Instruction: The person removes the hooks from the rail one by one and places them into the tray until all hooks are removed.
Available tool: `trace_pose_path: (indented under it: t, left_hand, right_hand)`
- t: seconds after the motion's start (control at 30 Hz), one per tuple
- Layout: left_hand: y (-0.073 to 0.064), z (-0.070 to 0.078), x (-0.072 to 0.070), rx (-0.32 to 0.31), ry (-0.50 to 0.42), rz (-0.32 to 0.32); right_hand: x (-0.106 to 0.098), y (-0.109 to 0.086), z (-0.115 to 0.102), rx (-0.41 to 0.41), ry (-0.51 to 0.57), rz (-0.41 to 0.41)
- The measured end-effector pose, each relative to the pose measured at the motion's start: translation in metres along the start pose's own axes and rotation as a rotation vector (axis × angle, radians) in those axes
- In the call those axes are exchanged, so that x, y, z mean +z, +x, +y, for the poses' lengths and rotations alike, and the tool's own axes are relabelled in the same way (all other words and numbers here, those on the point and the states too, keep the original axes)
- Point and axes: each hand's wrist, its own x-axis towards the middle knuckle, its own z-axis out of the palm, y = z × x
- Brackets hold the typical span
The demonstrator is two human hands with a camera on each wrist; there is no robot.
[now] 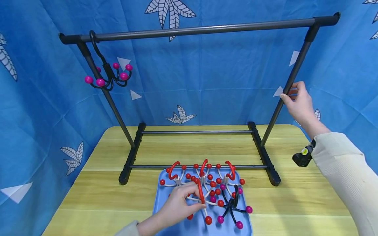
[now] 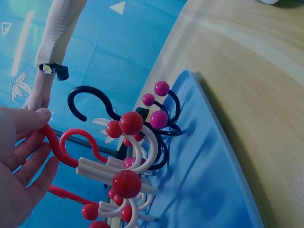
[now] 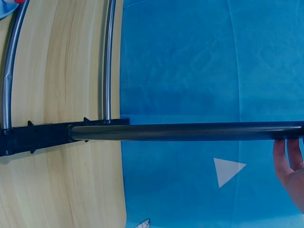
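My left hand pinches the red hook of a white multi-arm hanger tipped with red balls. In the left wrist view, thumb and fingertips meet on that hook, above its white stem. Below is a blue tray bearing several similar red-and-white hangers and one black hanger with pink balls. My right hand holds the right post of a dark rack, thumb in front and fingers behind. Only part of this hand shows in the right wrist view.
Another black hanger with pink balls hangs at the left end of the rack's top bar. The rack's feet stand on a wooden table, behind and beside the tray. A blue patterned curtain forms the backdrop.
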Motion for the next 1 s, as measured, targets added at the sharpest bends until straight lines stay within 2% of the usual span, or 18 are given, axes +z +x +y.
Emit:
trace_pose_path:
  t: [0.07, 0.3, 0.6, 0.73, 1.0]
  left_hand:
    - [-0.0012, -0.0004, 0.0008, 0.002, -0.008, 0.004]
    - [0.0006, 0.0014, 0.0009, 0.001, 0.005, 0.086]
    - [-0.0022, -0.0035, 0.0088, 0.050, -0.003, 0.079]
    - [-0.0049, -0.0016, 0.0102, 0.046, -0.004, 0.075]
    - [-0.0091, 0.0042, 0.0084, -0.006, -0.071, 0.046]
  right_hand:
    - [-0.0001, 0.0000, 0.0001, 0.001, 0.004, 0.000]
    - [-0.0016, 0.0026, 0.0010, -0.002, -0.001, 0.008]
    - [-0.0004, 0.0032, 0.0013, 0.006, -0.003, 0.004]
    - [-0.0007, 0.0029, 0.0014, 0.005, -0.003, 0.003]
    - [0.0010, 0.0019, -0.0008, 0.011, -0.005, 0.003]
